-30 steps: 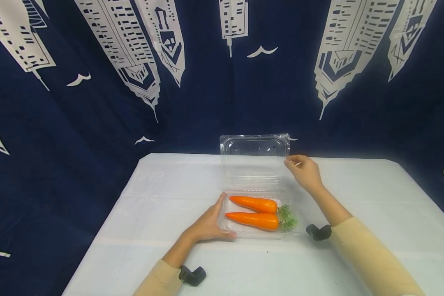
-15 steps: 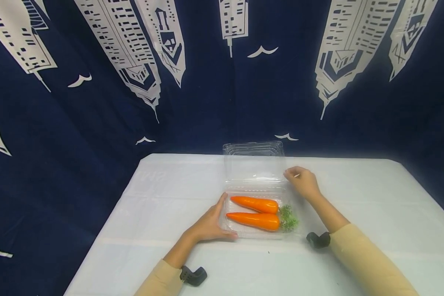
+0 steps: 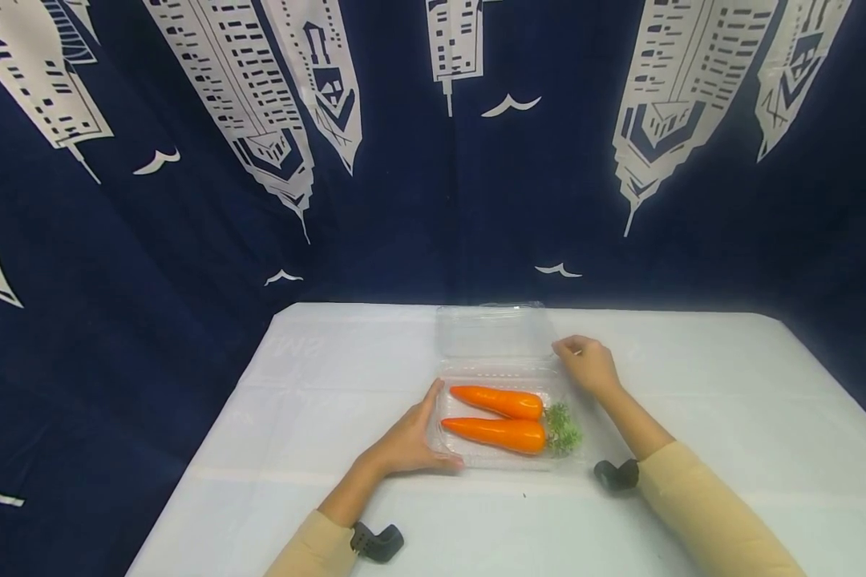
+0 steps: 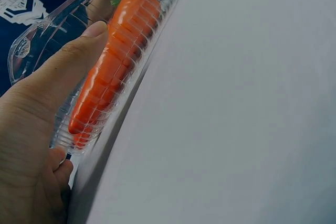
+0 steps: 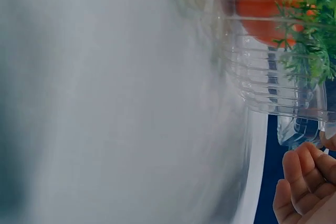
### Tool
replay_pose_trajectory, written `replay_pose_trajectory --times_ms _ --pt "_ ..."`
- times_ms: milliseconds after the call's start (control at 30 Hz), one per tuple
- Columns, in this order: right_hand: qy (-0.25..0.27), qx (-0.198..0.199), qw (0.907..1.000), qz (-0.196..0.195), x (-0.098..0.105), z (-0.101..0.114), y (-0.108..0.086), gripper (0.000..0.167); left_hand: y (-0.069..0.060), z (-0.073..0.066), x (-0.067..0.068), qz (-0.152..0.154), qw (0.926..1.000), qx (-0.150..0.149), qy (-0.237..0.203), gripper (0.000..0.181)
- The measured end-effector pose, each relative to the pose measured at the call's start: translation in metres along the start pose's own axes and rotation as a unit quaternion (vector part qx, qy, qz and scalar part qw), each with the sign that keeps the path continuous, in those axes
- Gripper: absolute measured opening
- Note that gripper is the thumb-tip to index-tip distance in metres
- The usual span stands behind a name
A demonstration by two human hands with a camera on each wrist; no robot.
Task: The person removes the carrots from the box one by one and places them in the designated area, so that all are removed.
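Two orange carrots (image 3: pixel 494 433) with a tuft of green leaves (image 3: pixel 561 429) lie side by side in a clear plastic clamshell container (image 3: pixel 505 463). Its lid (image 3: pixel 491 328) is hinged at the far side and leans back low behind the tray. My left hand (image 3: pixel 404 441) holds the tray's left end, thumb at the near corner and fingers at the far one. In the left wrist view the thumb presses along the clear wall beside a carrot (image 4: pixel 115 56). With curled fingertips, my right hand (image 3: pixel 590 367) pinches the lid's right edge near the hinge.
A white-covered table (image 3: pixel 693 361) lies under everything. Behind it hangs a dark blue cloth (image 3: pixel 404 200) printed with white buildings and birds. Each wrist wears a dark camera mount (image 3: pixel 377 542).
The lid has swung back and down, from standing fairly upright to lying low at the table's far edge. My right hand has dropped slightly with it. The left hand and carrots have stayed put.
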State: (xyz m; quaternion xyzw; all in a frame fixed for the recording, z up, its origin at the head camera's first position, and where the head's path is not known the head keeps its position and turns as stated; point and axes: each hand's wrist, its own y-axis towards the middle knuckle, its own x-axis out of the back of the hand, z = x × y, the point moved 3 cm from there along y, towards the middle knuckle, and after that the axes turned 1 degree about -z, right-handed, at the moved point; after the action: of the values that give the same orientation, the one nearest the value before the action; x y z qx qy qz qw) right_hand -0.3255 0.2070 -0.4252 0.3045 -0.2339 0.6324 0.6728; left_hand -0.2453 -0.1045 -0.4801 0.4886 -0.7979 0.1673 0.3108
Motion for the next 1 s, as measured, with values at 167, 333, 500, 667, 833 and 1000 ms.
replay_pose_trajectory --times_ms 167,333,500,667,833,1000 --pt "0.002 -0.013 0.9999 0.003 -0.003 -0.003 -0.002 0.044 -0.001 -0.001 -0.001 0.002 1.0000 0.002 -0.007 0.131" --pt "-0.001 -0.023 0.9997 0.011 -0.004 -0.005 -0.004 0.048 -0.002 -0.003 -0.001 0.001 1.0000 -0.003 -0.008 0.131" --pt "0.001 -0.023 0.9997 0.012 -0.003 -0.007 -0.004 0.050 -0.002 -0.003 -0.002 0.001 0.9999 -0.005 -0.009 0.131" --pt "-0.001 -0.032 0.9995 -0.003 -0.001 -0.009 -0.005 0.053 -0.001 -0.002 -0.001 -0.002 1.0000 -0.004 -0.004 0.131" --pt "0.005 -0.045 0.9975 -0.054 0.006 -0.011 -0.009 0.053 -0.001 -0.001 -0.002 0.000 1.0000 -0.003 0.003 0.131" --pt "0.042 -0.024 0.9973 -0.056 0.009 0.001 -0.016 0.050 -0.001 -0.002 0.000 0.000 1.0000 0.002 0.005 0.130"
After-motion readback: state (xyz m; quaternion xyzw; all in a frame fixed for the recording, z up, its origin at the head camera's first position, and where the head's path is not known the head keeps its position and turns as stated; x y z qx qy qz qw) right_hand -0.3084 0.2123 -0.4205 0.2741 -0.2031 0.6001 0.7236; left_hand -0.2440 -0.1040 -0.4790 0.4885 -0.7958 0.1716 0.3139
